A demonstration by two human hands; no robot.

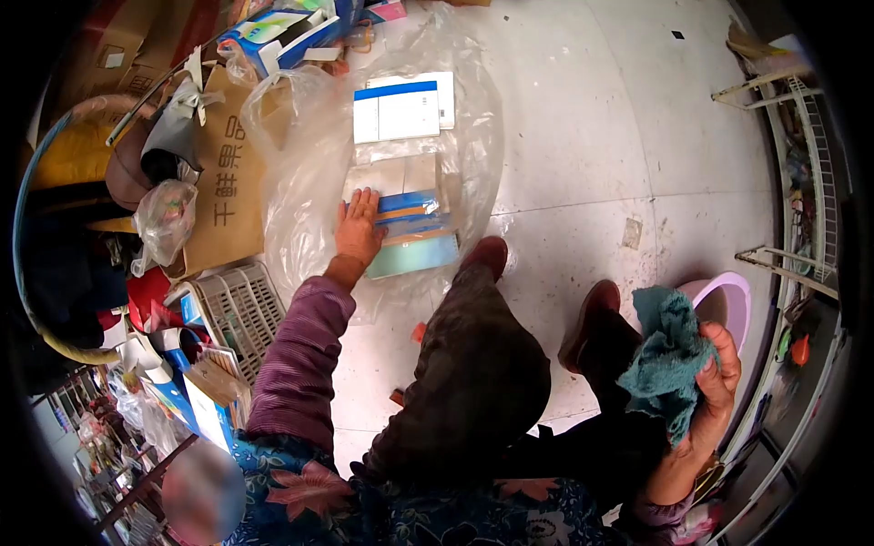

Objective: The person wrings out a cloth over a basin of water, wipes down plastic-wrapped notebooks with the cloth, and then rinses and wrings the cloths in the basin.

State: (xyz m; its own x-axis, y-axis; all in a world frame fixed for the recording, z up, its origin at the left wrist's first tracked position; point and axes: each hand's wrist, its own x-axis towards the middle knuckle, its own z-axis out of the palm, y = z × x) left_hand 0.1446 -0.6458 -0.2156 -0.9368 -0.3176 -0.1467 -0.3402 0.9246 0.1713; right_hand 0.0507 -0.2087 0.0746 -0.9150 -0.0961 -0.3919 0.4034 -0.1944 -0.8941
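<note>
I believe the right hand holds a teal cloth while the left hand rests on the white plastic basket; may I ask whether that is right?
Not quite: in the head view, the left hand lies on the blue-banded cardboard stack instead. The right hand does hold a teal cloth.

Crumpled teal cloth (pixel 666 357): right hand (pixel 714 389) holds it. Flat blue-and-tan cardboard (pixel 419 202): left hand (pixel 360 233) rests on it. Clear plastic sheeting (pixel 305 214): lies beneath the cardboard.

Floor (pixel 583 127): I can pass, 1 o'clock.
Carton (pixel 218 182): blocks 10 o'clock.
White basket (pixel 242 314): blocks 9 o'clock, beside left sleeve (pixel 300 364).
Purple tub (pixel 739 296): blocks 3 o'clock, near right hand (pixel 716 391).
</note>
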